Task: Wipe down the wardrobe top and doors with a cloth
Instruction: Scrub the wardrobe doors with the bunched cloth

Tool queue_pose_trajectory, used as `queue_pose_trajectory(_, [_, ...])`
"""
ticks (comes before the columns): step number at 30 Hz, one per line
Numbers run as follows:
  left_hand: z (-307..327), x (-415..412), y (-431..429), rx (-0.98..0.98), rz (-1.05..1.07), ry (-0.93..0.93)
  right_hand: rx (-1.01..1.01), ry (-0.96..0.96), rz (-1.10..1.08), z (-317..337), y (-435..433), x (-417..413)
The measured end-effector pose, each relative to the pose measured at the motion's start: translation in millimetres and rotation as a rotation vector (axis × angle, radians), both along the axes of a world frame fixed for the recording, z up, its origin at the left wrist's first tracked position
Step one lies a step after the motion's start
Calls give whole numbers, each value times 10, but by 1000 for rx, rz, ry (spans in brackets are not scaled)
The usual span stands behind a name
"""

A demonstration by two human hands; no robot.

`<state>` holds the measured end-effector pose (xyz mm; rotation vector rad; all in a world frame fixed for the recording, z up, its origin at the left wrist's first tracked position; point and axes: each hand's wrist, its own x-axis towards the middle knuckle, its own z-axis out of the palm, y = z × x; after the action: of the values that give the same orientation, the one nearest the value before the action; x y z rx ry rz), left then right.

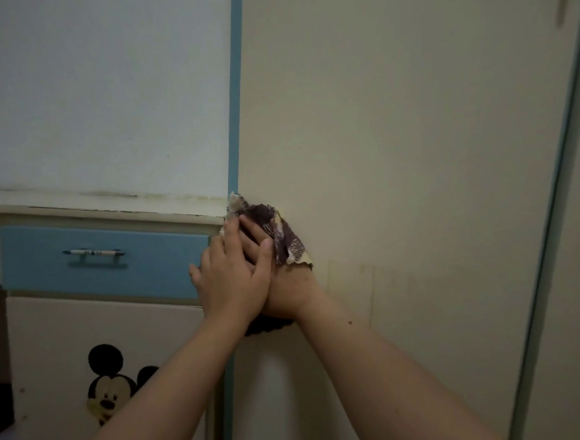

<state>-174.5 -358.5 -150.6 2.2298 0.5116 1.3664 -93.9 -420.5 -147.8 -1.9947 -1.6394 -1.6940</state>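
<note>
A patterned brown, purple and cream cloth (284, 238) is pressed flat against the cream wardrobe door (411, 131), near the door's left edge beside a blue vertical strip (235, 105). My right hand (285, 286) lies on the cloth against the door. Over it rests my left hand (232, 272), fingers pointing up and covering most of the right one. A dark part of the cloth (266, 325) shows under my wrists. Faint streaks mark the door to the right of my hands.
Left of the strip sits a lower cabinet with a worn cream ledge (108, 206), a blue drawer (97, 261) with a bar handle (94, 253), and a cream door bearing a cartoon mouse sticker (110, 387). A second blue strip (552, 175) bounds the wardrobe door on the right.
</note>
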Motion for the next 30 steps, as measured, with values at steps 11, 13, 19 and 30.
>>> queue_pose_trajectory(11, [82,225,-409,-218,-90,-60,232,-22,-136,35,-1098,409])
queue_pose_trajectory(13, [89,293,-493,-266,-62,-74,290,-1,-221,21,-1377,493])
queue_pose_trajectory(19, [117,389,-581,-334,-6,-146,450,101,-332,-66,-2223,755])
queue_pose_trajectory(30, [114,294,-479,-284,-8,-201,807,386,-390,-680,-2643,838])
